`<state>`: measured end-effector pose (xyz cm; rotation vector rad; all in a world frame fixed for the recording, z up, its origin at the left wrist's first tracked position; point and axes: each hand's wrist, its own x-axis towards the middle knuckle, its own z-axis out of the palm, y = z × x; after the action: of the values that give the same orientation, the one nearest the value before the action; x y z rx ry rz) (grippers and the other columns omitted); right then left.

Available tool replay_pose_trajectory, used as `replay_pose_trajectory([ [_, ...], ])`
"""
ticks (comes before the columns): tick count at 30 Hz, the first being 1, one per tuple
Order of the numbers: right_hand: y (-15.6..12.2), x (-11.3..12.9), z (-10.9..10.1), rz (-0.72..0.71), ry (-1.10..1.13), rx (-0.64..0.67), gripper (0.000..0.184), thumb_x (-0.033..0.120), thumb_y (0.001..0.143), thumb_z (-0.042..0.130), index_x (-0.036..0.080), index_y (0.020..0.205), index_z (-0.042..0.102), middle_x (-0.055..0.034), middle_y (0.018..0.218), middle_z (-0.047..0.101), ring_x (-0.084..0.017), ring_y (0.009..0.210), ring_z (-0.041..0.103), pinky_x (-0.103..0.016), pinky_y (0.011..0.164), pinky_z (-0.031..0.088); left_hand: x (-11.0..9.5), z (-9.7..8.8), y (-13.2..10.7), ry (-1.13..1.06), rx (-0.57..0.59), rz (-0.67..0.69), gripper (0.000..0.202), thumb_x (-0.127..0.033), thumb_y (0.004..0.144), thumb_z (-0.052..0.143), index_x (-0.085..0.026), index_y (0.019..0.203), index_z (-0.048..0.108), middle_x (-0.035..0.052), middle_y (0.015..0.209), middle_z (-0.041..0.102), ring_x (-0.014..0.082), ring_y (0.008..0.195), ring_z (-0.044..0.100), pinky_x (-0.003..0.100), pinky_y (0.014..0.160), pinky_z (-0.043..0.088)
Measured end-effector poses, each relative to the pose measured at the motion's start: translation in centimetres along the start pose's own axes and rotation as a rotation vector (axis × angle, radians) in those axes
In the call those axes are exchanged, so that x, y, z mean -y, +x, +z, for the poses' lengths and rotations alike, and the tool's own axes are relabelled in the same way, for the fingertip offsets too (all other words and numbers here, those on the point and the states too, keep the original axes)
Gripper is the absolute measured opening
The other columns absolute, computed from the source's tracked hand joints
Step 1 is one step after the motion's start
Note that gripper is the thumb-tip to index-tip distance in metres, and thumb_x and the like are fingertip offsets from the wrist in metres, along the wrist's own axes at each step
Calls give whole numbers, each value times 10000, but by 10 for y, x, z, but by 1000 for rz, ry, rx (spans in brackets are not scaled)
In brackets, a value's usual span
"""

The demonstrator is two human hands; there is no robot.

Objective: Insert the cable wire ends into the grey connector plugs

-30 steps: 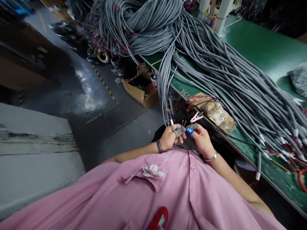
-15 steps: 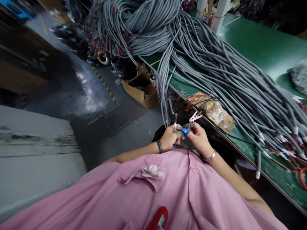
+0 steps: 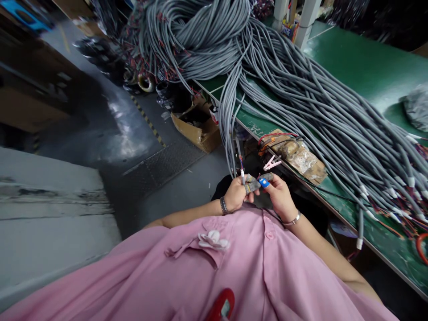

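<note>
My left hand (image 3: pixel 236 192) is closed round a grey cable (image 3: pixel 242 179) in front of my body. White tape wraps the end of that cable, and thin coloured wires (image 3: pixel 240 161) stick up from it. Grey wraps cover fingertips on both hands. My right hand (image 3: pixel 277 191) meets the left fingertip to fingertip in a pinch, with a blue cover (image 3: pixel 264 183) on its thumb. Small dark wire ends show between the fingertips, too small to make out clearly. A pink clip (image 3: pixel 272 163) sits just beyond the right fingers, at the table edge.
Many grey cables (image 3: pixel 301 93) lie in a long bundle over the green table (image 3: pixel 361 58), and some hang off its edge. A taped wooden block (image 3: pixel 297 156) lies near that edge. An open cardboard box (image 3: pixel 190 130) stands on the floor. A pale cabinet (image 3: pixel 50 232) is at left.
The coloured wire end by my left hand has shifted slightly left and down. My right fingers have drawn down a little, away from the pink clip, and their wrapped tips have turned.
</note>
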<state>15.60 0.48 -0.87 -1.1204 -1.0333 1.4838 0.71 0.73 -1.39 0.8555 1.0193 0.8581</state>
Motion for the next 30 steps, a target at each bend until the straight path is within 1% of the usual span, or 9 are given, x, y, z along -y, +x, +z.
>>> replay_pose_trajectory([
  [5,-1,-1,1,-30,-19,-27,249,431,754,727,213,819,627,7,689,627,-138,653,550,-269,622,464,-1,0,-1,8,-18,30,342,-451,752,682,-132,683,579,-3,564,604,57,348,472,186,324,218],
  [10,-2,0,-2,-22,-50,3,271,436,755,722,204,880,659,-14,788,668,-145,701,569,-268,631,465,-4,0,-3,38,-71,29,325,-440,754,674,-146,678,560,-18,530,588,53,332,451,183,315,220],
  [15,-3,-1,-3,-27,-44,-6,244,406,756,727,208,885,669,-11,822,676,-141,713,572,-266,643,456,-4,0,-4,19,-78,30,304,-419,735,691,-151,696,555,-20,541,599,53,333,452,184,319,220],
  [19,-2,-3,-4,-25,-44,-34,227,396,749,733,205,842,655,1,783,660,-129,678,550,-263,634,445,-3,1,-3,2,-83,35,302,-418,730,698,-152,708,556,-19,556,609,54,333,456,184,316,217],
  [24,-3,-4,-6,5,-44,-50,249,408,725,750,196,771,627,11,717,624,-120,634,516,-261,608,433,-4,1,-2,-43,-99,50,311,-416,721,710,-150,712,549,-12,584,629,59,338,478,182,314,218],
  [27,-3,-3,-8,28,-22,-31,249,400,715,760,194,731,621,20,672,601,-112,608,494,-255,592,427,-6,0,-1,-51,-104,53,322,-425,717,712,-145,706,553,-9,584,628,58,336,479,181,316,217],
  [30,-2,-1,-11,47,2,13,234,383,708,769,195,710,629,22,663,601,-110,605,495,-252,594,429,-7,-2,1,-39,-82,35,319,-417,713,716,-145,692,552,-18,544,604,52,317,446,180,314,211],
])
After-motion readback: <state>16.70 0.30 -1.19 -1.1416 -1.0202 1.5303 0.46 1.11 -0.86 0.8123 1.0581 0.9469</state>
